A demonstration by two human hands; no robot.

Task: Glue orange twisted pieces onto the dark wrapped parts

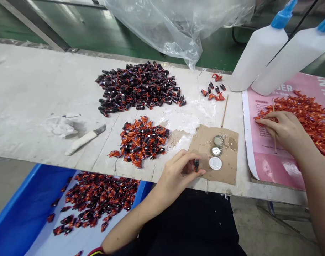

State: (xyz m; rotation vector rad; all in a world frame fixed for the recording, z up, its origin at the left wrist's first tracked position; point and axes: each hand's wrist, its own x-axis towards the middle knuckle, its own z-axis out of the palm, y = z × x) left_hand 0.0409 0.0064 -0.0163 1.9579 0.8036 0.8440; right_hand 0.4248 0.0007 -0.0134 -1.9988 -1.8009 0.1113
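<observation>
Between the thumb and index finger of my left hand (173, 172) is a small glossy black plastic part (196, 164), held upright over the edge of a stained cardboard piece (226, 174). On that cardboard lie a white disc (215, 163) and two small metal bottle caps (216, 151). My right hand (287, 131) is closed around a thin wooden stick (274, 142), which points up and down through the fingers. Its fingertips pinch at the left edge of a heap of small orange plastic parts (306, 113) on a pink printed sheet (266, 163); whether they grip one is unclear.
A large heap of black parts (141, 85) and a smaller orange-and-black pile (143, 140) sit on the white table. Left of them lies a scraper knife (84, 140). White bottles (261, 53) stand behind. Below is a blue bin (23, 202) holding similar pieces. Another stick (225, 110) lies behind the cardboard.
</observation>
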